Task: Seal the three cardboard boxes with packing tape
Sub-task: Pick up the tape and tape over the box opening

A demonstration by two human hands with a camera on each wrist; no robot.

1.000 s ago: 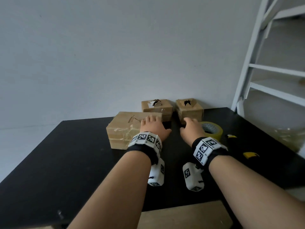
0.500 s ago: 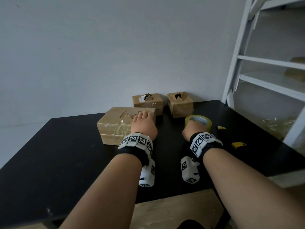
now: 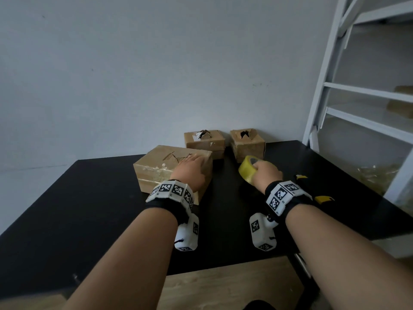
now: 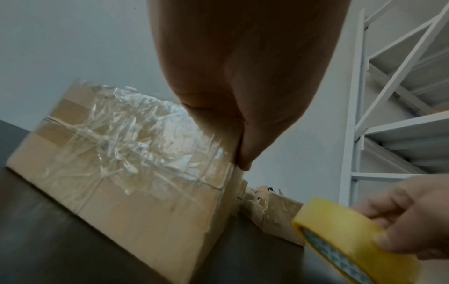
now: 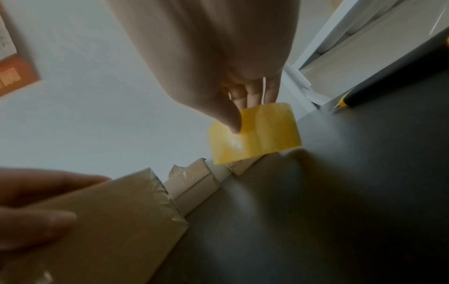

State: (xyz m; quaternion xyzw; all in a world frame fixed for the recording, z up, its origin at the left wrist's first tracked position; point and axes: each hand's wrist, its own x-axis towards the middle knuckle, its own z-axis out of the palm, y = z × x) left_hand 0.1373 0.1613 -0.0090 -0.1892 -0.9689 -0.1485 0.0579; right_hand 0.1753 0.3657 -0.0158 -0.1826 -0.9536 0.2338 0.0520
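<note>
Bare black table (image 3: 89, 209) lies open to the left of and in front of the large cardboard box (image 3: 156, 168). A dark lane of tabletop runs between this box and the tape roll (image 3: 248, 168) gripped by the right hand (image 3: 266, 175). At the lane's far end two small boxes (image 3: 204, 142) (image 3: 247, 144) stand side by side against the wall (image 3: 156, 74), closing it. On the right, a black-and-yellow utility knife (image 3: 312, 193) lies on the table, and a white shelf frame (image 3: 319, 97) borders the far right corner.
</note>
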